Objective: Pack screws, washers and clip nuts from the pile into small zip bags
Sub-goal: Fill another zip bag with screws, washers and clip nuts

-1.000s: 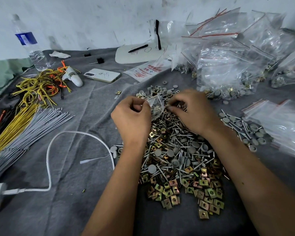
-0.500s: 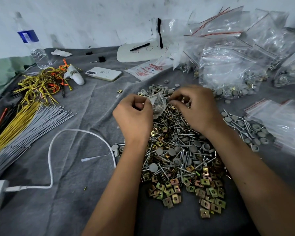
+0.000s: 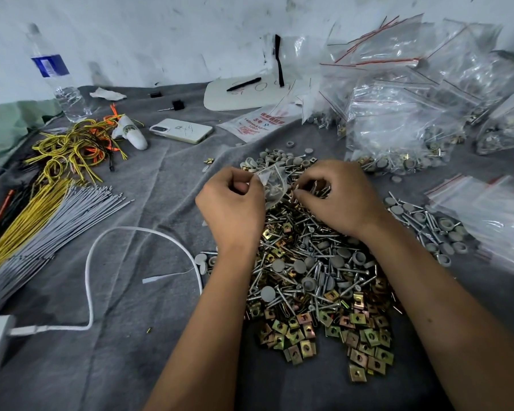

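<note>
Now left hand point(image 3: 230, 203) pinches zip bag point(image 3: 272, 185) mouth; right hand point(image 3: 336, 197), just right of mouth, seemingly pinches screws point(image 3: 318, 188), shafts pointing bagward.

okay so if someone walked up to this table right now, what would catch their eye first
Probably the big pile of screws, washers and clip nuts heaped in the middle of the grey cloth, with the left hand pinching a small zip bag open above it and the right hand gripping screws beside it. Next, the mound of filled bags at back right.
</note>
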`<state>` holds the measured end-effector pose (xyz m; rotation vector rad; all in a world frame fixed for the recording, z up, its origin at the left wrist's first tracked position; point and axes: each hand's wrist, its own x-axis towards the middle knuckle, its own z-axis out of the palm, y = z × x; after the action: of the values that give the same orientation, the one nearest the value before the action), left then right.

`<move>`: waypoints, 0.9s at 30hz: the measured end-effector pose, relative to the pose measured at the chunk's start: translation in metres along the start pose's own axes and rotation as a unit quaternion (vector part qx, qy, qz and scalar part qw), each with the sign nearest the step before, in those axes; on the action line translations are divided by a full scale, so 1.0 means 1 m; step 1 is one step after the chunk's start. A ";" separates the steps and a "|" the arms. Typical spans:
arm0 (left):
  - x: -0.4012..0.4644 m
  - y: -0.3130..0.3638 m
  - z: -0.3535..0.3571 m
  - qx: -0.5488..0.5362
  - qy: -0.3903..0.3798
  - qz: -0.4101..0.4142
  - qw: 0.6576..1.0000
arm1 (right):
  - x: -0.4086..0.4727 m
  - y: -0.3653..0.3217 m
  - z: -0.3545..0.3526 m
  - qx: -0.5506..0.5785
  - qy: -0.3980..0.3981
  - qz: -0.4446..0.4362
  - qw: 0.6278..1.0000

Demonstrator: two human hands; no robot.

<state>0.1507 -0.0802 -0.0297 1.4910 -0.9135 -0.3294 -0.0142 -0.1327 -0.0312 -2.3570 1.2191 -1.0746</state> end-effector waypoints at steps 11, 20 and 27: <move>-0.002 -0.001 0.001 0.028 -0.020 -0.008 0.999 | 0.000 -0.007 0.005 0.054 -0.005 0.020 0.998; -0.002 0.000 0.001 0.022 -0.025 -0.011 0.999 | -0.001 -0.014 0.003 0.097 0.047 0.012 0.994; -0.002 -0.001 0.001 0.059 -0.044 0.004 0.997 | -0.002 -0.015 0.001 0.143 0.106 0.009 0.984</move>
<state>0.1487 -0.0795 -0.0316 1.5911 -1.0240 -0.3417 -0.0053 -0.1225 -0.0249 -2.0529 1.0675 -1.4194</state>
